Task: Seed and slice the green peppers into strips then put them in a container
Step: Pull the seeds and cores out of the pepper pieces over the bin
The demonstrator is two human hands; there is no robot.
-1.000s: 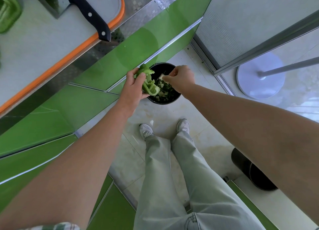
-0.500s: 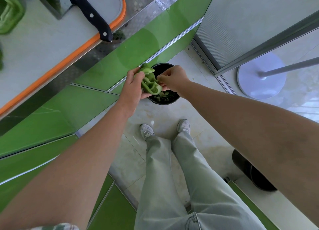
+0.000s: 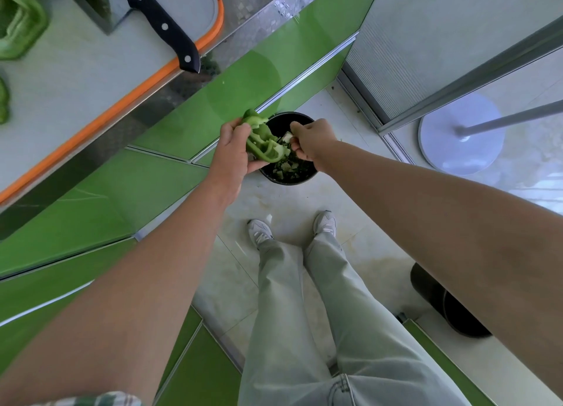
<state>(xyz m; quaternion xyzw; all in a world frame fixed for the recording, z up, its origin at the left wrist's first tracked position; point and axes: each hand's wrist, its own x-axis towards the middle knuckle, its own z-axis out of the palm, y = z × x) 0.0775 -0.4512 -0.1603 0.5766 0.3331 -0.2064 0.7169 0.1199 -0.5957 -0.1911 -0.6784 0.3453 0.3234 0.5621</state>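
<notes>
**Both your hands work a green pepper over the black bin**

Closest to you, your pale trousers (image 3: 304, 314) run down to your grey shoes (image 3: 259, 230) on the tiled floor (image 3: 274, 198). A second dark bin (image 3: 451, 308) stands on the floor to your right, partly behind your forearm.

Just past your toes stands the black bin (image 3: 285, 122), with chopped scraps (image 3: 288, 168) lying in it. Your left hand (image 3: 231, 149) holds the green pepper (image 3: 263, 145) over the bin's left rim. The fingers curl under the pepper and the thumb lies over its top, and the cut side faces your other hand. Your right hand (image 3: 313, 142) is above the bin's right rim, its fingers bent inward and pinching a pale piece of core (image 3: 286, 137) right beside the pepper. You cannot tell whether that piece is joined to the pepper.

Farther up on your left is the counter, with green cabinet fronts (image 3: 189, 125) below it. There the cutting board (image 3: 91, 70) has an orange rim. The knife (image 3: 164, 25) lies at the board's right edge, its black handle reaching over the rim. More pepper pieces (image 3: 21, 25) sit at the board's left edge. Far right, a white round stand base (image 3: 461, 137) rests on the floor behind a glass panel.
</notes>
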